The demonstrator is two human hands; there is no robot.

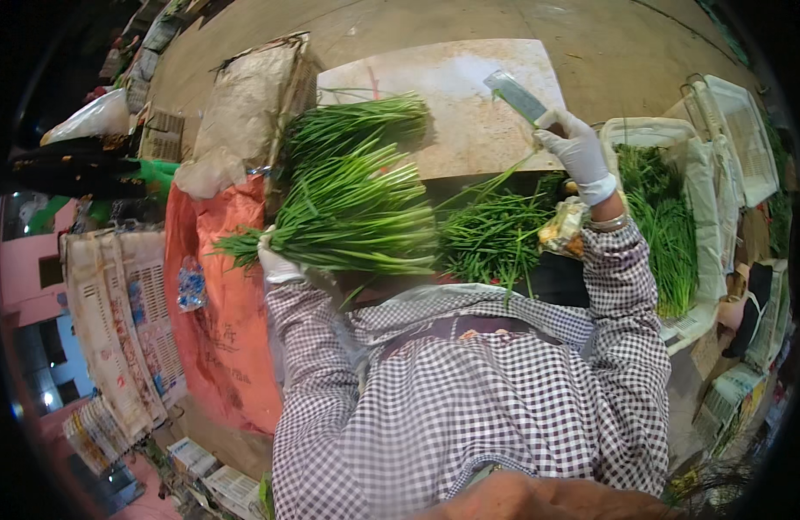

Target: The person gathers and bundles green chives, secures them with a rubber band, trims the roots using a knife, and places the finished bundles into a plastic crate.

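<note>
My gloved left hand is closed on a large bunch of long green chives, held at its left end, with pale stems fanning to the right. Another chive bunch lies behind it at the left of a stained white board. My gloved right hand grips a rectangular-bladed knife, raised over the board's right side. Cut greens lie loosely below the board, beside a small crumpled yellowish package.
A white crate of greens stands at the right, with stacked crates beyond. An orange sack and a plastic-covered crate are at the left, near more crates. Bare floor shows behind the board.
</note>
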